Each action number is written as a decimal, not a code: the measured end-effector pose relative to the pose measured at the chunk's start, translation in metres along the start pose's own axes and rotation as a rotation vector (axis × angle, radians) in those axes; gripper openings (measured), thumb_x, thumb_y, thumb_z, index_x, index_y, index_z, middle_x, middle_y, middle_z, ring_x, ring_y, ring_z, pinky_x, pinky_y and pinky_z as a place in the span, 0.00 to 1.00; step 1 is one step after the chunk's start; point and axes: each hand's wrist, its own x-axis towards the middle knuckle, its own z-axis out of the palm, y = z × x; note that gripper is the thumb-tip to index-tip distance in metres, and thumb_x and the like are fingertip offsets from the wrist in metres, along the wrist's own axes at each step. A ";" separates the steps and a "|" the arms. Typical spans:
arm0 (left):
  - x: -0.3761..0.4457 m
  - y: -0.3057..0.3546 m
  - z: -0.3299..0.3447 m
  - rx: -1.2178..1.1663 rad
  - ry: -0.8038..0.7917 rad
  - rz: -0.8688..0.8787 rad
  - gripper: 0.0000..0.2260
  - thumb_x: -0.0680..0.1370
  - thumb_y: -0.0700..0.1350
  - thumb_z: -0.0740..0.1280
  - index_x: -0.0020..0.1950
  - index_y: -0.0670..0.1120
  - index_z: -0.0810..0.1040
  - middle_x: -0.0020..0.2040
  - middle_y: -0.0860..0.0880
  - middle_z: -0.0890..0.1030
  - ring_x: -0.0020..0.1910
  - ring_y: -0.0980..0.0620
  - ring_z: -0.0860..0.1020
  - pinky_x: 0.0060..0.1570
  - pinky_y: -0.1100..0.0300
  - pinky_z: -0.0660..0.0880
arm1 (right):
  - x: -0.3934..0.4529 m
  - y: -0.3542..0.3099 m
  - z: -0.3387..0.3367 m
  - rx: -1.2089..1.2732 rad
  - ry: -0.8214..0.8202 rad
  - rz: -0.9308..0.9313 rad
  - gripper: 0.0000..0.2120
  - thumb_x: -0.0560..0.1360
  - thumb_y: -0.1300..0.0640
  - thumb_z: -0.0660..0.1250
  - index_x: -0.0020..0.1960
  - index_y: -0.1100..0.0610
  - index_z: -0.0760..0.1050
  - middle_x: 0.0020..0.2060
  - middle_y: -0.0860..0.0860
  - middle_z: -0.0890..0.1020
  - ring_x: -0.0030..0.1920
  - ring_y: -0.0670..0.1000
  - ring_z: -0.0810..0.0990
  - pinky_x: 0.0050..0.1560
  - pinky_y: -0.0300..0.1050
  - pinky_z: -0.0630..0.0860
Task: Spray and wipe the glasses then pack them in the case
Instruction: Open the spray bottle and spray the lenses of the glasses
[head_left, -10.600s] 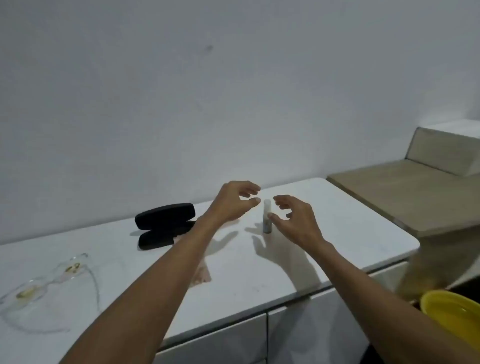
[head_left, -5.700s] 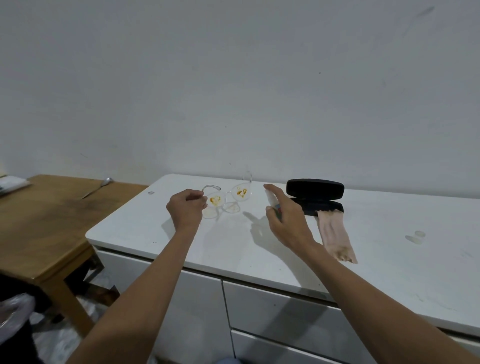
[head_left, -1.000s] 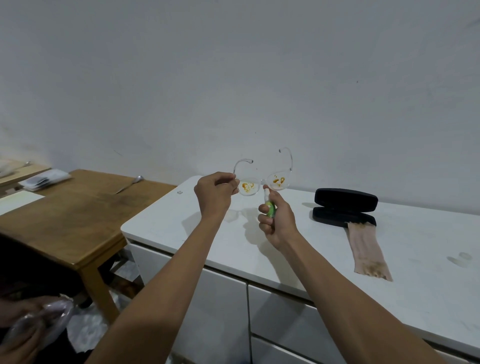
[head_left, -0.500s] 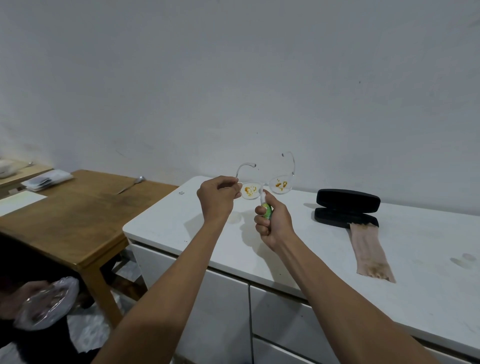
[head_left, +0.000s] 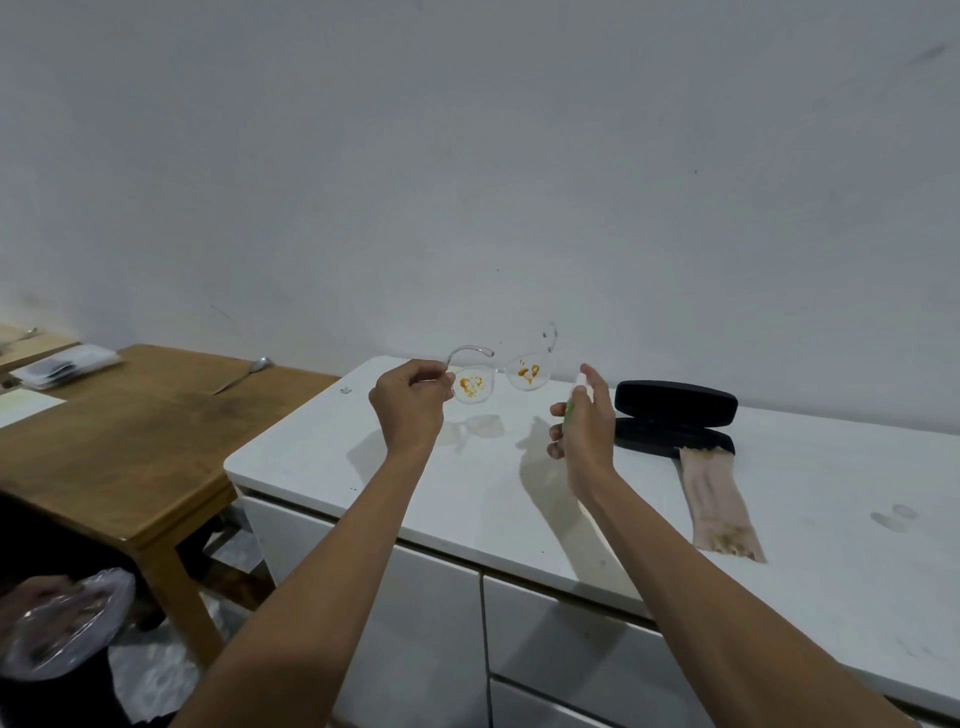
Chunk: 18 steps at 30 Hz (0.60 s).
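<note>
My left hand (head_left: 410, 410) pinches the stained glasses (head_left: 498, 382) above the white bench (head_left: 322, 452) — grip pressed on one temple. My right hand (head_left: 584, 421) wraps the spray bottle (head_left: 574, 397) beside them — the open case (head_left: 675, 415) lies behind.

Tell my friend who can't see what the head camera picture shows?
A left hand holds clear glasses with orange smudges above a white counter, while the right hand holds a small spray bottle beside them. An open black case and tan cloth lie nearby.

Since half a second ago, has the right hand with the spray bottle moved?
Yes. The right hand with the spray bottle has shifted right, away from the glasses and closer to the black case.
</note>
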 end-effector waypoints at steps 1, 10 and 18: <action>0.000 -0.002 0.000 0.005 0.008 -0.001 0.04 0.72 0.33 0.76 0.45 0.39 0.86 0.36 0.46 0.85 0.33 0.53 0.85 0.47 0.53 0.85 | 0.003 -0.004 -0.004 -0.014 0.016 -0.021 0.21 0.85 0.55 0.52 0.74 0.41 0.68 0.40 0.52 0.76 0.29 0.50 0.68 0.26 0.40 0.65; 0.000 -0.029 -0.007 0.169 0.022 0.112 0.05 0.72 0.32 0.74 0.43 0.41 0.85 0.41 0.45 0.86 0.41 0.47 0.85 0.46 0.57 0.82 | 0.018 -0.017 -0.035 -0.148 0.059 -0.165 0.16 0.83 0.53 0.60 0.70 0.54 0.71 0.49 0.53 0.83 0.41 0.52 0.76 0.34 0.46 0.77; -0.003 -0.057 -0.012 0.396 0.036 0.339 0.08 0.70 0.27 0.73 0.41 0.39 0.82 0.41 0.44 0.83 0.37 0.47 0.82 0.41 0.62 0.74 | 0.023 -0.020 -0.055 -0.205 0.063 -0.189 0.12 0.83 0.52 0.62 0.66 0.53 0.74 0.47 0.50 0.83 0.44 0.52 0.80 0.39 0.48 0.79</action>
